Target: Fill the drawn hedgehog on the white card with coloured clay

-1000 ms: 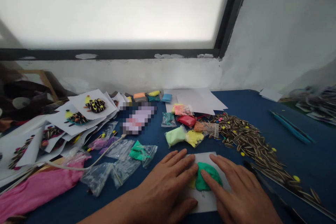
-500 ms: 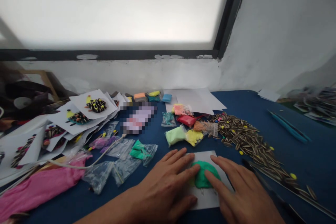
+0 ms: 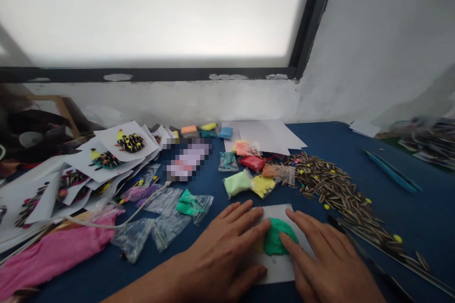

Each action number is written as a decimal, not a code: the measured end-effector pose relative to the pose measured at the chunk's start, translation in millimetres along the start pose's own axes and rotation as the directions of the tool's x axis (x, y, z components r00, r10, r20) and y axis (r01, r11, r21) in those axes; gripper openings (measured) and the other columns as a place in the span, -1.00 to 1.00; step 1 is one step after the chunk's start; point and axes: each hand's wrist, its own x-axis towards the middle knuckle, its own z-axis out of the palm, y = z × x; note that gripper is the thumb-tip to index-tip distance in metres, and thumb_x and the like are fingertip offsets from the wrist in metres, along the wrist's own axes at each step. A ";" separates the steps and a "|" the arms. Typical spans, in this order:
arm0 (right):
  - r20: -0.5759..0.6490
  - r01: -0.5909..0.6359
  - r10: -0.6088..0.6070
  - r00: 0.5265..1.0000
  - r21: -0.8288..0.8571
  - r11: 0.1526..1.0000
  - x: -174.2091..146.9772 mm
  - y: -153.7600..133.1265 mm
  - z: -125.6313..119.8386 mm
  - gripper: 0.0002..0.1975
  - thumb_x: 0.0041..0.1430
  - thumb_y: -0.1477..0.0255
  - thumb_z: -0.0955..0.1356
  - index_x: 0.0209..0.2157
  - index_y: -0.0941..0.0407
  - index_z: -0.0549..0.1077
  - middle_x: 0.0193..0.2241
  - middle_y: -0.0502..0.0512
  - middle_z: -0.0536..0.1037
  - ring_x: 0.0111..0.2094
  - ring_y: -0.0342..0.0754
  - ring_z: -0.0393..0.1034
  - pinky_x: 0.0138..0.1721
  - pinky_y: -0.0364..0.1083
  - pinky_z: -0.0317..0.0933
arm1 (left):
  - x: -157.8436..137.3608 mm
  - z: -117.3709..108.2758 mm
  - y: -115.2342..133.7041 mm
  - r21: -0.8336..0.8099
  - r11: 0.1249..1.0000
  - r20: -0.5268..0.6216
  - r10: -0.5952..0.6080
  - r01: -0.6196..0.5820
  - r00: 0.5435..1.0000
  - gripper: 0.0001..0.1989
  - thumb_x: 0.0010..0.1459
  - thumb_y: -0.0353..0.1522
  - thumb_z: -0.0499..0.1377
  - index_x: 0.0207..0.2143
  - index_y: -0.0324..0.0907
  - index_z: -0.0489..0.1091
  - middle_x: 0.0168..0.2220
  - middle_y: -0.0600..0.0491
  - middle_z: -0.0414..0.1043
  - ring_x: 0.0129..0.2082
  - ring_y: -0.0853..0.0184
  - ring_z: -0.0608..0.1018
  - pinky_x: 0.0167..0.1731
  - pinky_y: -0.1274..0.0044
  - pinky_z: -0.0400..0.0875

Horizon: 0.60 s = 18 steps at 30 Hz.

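Observation:
Green modelling clay (image 3: 279, 237) lies pressed into a flat rounded shape on a small white sheet of paper (image 3: 275, 270). Drawn lines show on the paper just below it, and a bit of yellow clay (image 3: 260, 245) peeks out at its left side. My left hand (image 3: 227, 241) rests flat across the paper's left part, fingers stretched out, its index fingertip at the clay's left edge. From the right, my right hand (image 3: 323, 255) has its fingers apart, the index fingertip touching the green clay and another finger by the paper's top right corner.
Sunflower seeds (image 3: 330, 184) with small yellow balls spread to the right, beside blue tweezers (image 3: 391, 170). Bagged clay, such as a pale green packet (image 3: 237, 183), lies ahead. Leftward are finished seed pictures (image 3: 130, 142), pink clay (image 3: 64, 251), plastic bags (image 3: 133, 236) and a white cable (image 3: 142, 202).
My right index fingertip has shifted slightly right on the green clay. The left hand has barely moved, and a little more of the clay's left edge shows.

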 end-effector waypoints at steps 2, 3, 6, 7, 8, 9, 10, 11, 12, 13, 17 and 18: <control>-0.014 -0.020 0.020 1.000 0.002 1.000 2.2 -0.9 -0.1 -0.66 0.16 0.50 0.26 -0.06 0.11 0.52 0.06 0.31 0.49 0.01 0.10 0.41 -0.07 0.02 0.27 | 0.7 -0.1 -0.2 -0.015 1.000 -0.005 0.002 -0.002 1.000 -0.32 0.19 -0.23 0.13 0.31 -0.22 0.03 0.33 -0.12 0.03 0.34 0.03 0.05 0.29 0.13 -0.03; -0.029 -0.018 0.018 0.999 -0.002 1.000 4.0 -1.3 -0.1 -0.65 0.15 0.51 0.26 -0.04 0.12 0.51 0.05 0.33 0.49 0.01 0.11 0.41 -0.08 0.03 0.27 | 0.9 -0.2 -0.2 -0.020 1.000 -0.006 0.001 -0.001 1.000 -0.31 0.20 -0.23 0.12 0.32 -0.24 0.03 0.33 -0.13 0.02 0.34 0.03 0.04 0.29 0.14 -0.03; -0.060 0.015 -0.016 0.998 -0.026 1.000 10.5 -2.6 0.1 -0.61 0.14 0.51 0.25 0.00 0.12 0.49 0.04 0.38 0.49 0.02 0.14 0.41 -0.11 0.06 0.28 | 0.9 -0.7 0.1 -0.003 1.000 -0.001 -0.004 0.004 1.000 -0.33 0.21 -0.22 0.10 0.31 -0.25 0.04 0.33 -0.13 0.03 0.34 0.03 0.05 0.29 0.14 -0.02; -0.064 0.025 -0.027 0.998 -0.032 0.999 12.4 -2.9 0.3 -0.61 0.15 0.49 0.25 0.00 0.12 0.49 0.03 0.40 0.49 0.01 0.16 0.41 -0.12 0.07 0.28 | 0.7 -0.8 0.3 0.009 1.000 0.002 -0.004 0.004 1.000 -0.34 0.21 -0.22 0.10 0.31 -0.25 0.05 0.33 -0.13 0.03 0.34 0.04 0.05 0.29 0.15 -0.02; -0.067 0.032 -0.035 0.997 -0.038 0.999 13.8 -3.2 0.6 -0.62 0.15 0.46 0.26 0.00 0.12 0.49 0.03 0.42 0.49 0.01 0.17 0.41 -0.13 0.08 0.28 | 0.5 -0.8 0.6 0.020 1.000 0.006 -0.005 0.005 1.000 -0.34 0.21 -0.22 0.09 0.31 -0.24 0.06 0.33 -0.11 0.03 0.34 0.05 0.05 0.29 0.15 -0.02; -0.066 0.036 -0.038 0.997 -0.044 0.998 14.7 -3.4 0.9 -0.62 0.16 0.42 0.27 0.00 0.12 0.49 0.03 0.43 0.48 0.01 0.18 0.40 -0.14 0.08 0.28 | 0.3 -0.8 0.8 0.028 1.000 0.009 -0.004 0.004 1.000 -0.35 0.21 -0.22 0.09 0.30 -0.23 0.07 0.33 -0.10 0.03 0.34 0.05 0.05 0.29 0.16 -0.02; -0.067 0.038 -0.042 0.997 -0.050 0.998 15.2 -3.5 1.3 -0.63 0.17 0.39 0.27 0.00 0.12 0.49 0.03 0.44 0.48 0.01 0.20 0.40 -0.14 0.09 0.27 | 0.1 -0.6 0.9 0.030 1.000 0.010 -0.005 0.004 1.000 -0.35 0.21 -0.22 0.10 0.30 -0.22 0.08 0.33 -0.10 0.03 0.34 0.05 0.05 0.29 0.16 -0.02; -0.070 0.039 -0.043 0.997 -0.056 0.998 15.3 -3.4 1.6 -0.63 0.17 0.37 0.28 0.00 0.12 0.50 0.03 0.44 0.48 0.00 0.20 0.39 -0.15 0.09 0.27 | 0.0 -0.4 0.9 0.027 1.000 0.008 -0.005 0.004 1.000 -0.35 0.20 -0.23 0.11 0.30 -0.22 0.08 0.33 -0.09 0.03 0.34 0.05 0.05 0.29 0.15 -0.02; -0.073 0.032 -0.037 0.997 -0.063 0.997 15.2 -3.3 1.9 -0.63 0.17 0.36 0.28 -0.01 0.12 0.50 0.02 0.44 0.48 0.00 0.21 0.39 -0.15 0.10 0.26 | 0.0 -0.2 0.8 0.019 1.000 0.003 -0.004 0.004 1.000 -0.35 0.20 -0.23 0.11 0.30 -0.21 0.07 0.33 -0.09 0.04 0.34 0.05 0.06 0.29 0.14 -0.01; -0.075 0.026 -0.031 0.997 -0.068 0.997 15.0 -3.1 2.0 -0.63 0.17 0.36 0.28 -0.01 0.11 0.50 0.02 0.44 0.48 0.00 0.21 0.38 -0.16 0.10 0.25 | 0.0 0.0 0.7 0.011 1.000 -0.004 -0.003 0.003 1.000 -0.34 0.19 -0.23 0.12 0.30 -0.20 0.07 0.33 -0.09 0.04 0.34 0.04 0.06 0.29 0.13 -0.01; -0.072 0.005 -0.010 0.997 -0.061 0.998 15.0 -2.9 1.3 -0.66 0.18 0.36 0.28 -0.04 0.11 0.52 0.01 0.45 0.48 -0.01 0.23 0.36 -0.17 0.11 0.23 | 0.4 0.0 0.0 0.011 1.000 0.000 0.001 -0.001 1.000 -0.36 0.19 -0.24 0.13 0.29 -0.16 0.10 0.33 -0.08 0.04 0.34 0.03 0.05 0.28 0.11 0.00; -0.076 -0.001 -0.003 0.997 -0.060 0.998 15.1 -3.1 1.0 -0.67 0.19 0.36 0.28 -0.05 0.11 0.52 0.01 0.45 0.48 -0.01 0.23 0.36 -0.17 0.11 0.23 | 0.5 -0.1 0.0 0.018 1.000 0.008 -0.003 0.003 1.000 -0.37 0.19 -0.24 0.13 0.29 -0.16 0.10 0.33 -0.08 0.04 0.34 0.03 0.05 0.28 0.10 -0.01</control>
